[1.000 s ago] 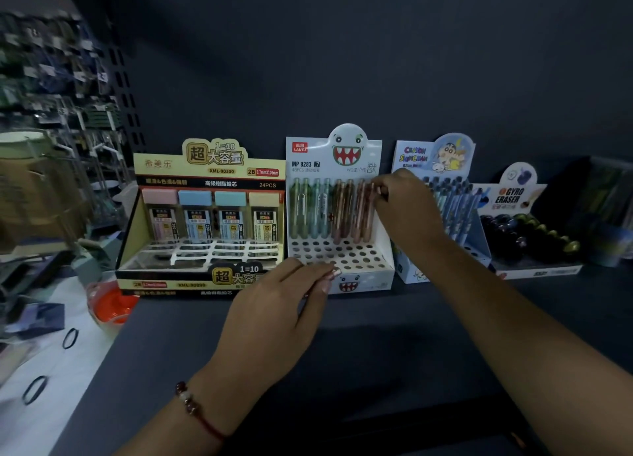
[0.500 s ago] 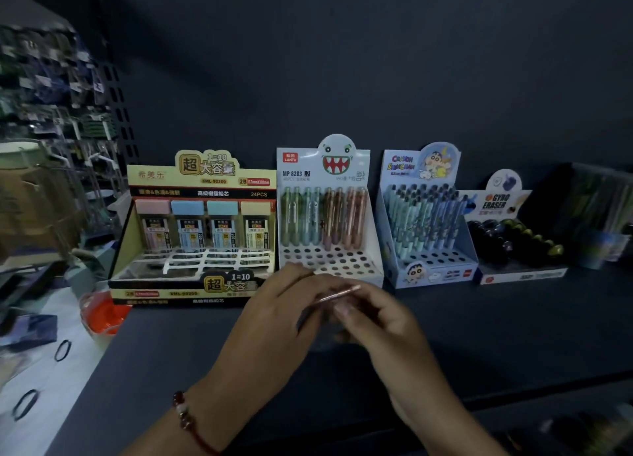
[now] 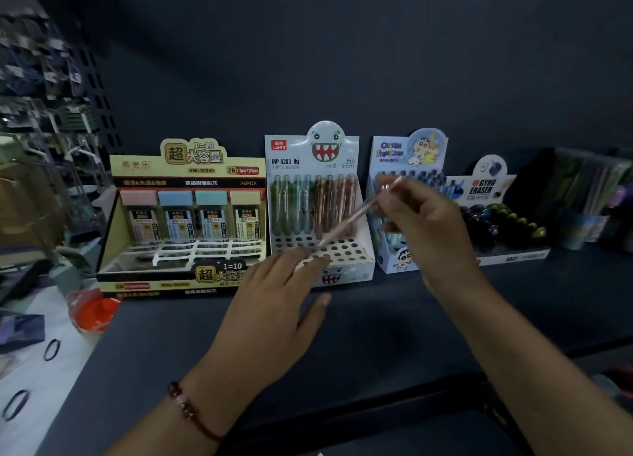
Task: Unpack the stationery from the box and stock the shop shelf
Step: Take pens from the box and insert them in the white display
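while the right hand pinches a pink mechanical pencil near its upper end, the pencil slants down and to the left, its lower tip close to the fingertips of the left hand and over the front rows of holes in the monster-face display box. the left hand looks relaxed, fingers stretched forward toward the pencil's lower end; whether they actually touch the tip is hard to tell because of blur there. the display box stands on the dark shelf, between a yellow box of lead refills on its left and a cartoon pen display on its right, with a gyro eraser tray further right. its back row already carries green and pink pencils standing upright, and the front holes appear unfilled. the step in hand seems to be stocking this box one pencil at a time: the pencil is being lined up for a hole. the next move probably calls for tipping the pencil upright, steering its lower tip with the left fingers into a free hole just in front of the filled row, then letting it drop and freeing the pinch. care is likely needed not to knock the standing pencils or shove the light cardboard box backward.
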### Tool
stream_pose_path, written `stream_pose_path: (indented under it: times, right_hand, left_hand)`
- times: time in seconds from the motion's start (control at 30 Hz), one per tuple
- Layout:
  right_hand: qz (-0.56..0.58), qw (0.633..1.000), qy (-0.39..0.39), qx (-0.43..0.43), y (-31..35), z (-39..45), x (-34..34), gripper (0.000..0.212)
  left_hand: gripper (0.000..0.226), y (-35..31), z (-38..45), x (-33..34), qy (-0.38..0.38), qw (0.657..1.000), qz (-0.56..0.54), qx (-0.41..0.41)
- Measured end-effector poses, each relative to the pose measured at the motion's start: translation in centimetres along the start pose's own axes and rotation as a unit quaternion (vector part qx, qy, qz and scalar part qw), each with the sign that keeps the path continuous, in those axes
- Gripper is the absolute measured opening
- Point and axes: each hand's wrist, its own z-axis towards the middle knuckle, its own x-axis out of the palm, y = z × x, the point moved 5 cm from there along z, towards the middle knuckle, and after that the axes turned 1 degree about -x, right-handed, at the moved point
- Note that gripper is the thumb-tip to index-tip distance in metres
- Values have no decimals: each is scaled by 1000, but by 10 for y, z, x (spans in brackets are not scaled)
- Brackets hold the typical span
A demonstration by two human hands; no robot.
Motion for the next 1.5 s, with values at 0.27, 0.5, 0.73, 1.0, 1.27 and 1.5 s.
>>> stream_pose_path:
  times: [0.27,0.5,0.73,1.0,1.27,1.5]
  right_hand:
    - [-179,980,9,-88,-29,73,15,27]
    - [-231,968,58,-81,-51,82,33,33]
    - [-251,964,17,-84,-44,88,31,29]
    - [-280,953,43,-105,-45,78,29,32]
    - [-316,940,76,-101,-62,76,39,39]
    - [-346,929,77,-112,-64,77,42,44]
  left_hand:
    - [76,15,-3,20,118,987,92,-59]
    - [79,19,-2,22,116,986,99,-59]
    - [73,22,-2,25,112,987,98,-59]
    - [77,20,-1,21,100,989,87,-62]
    - [66,22,-1,24,100,988,97,-66]
    - [62,20,-3,20,95,990,86,-61]
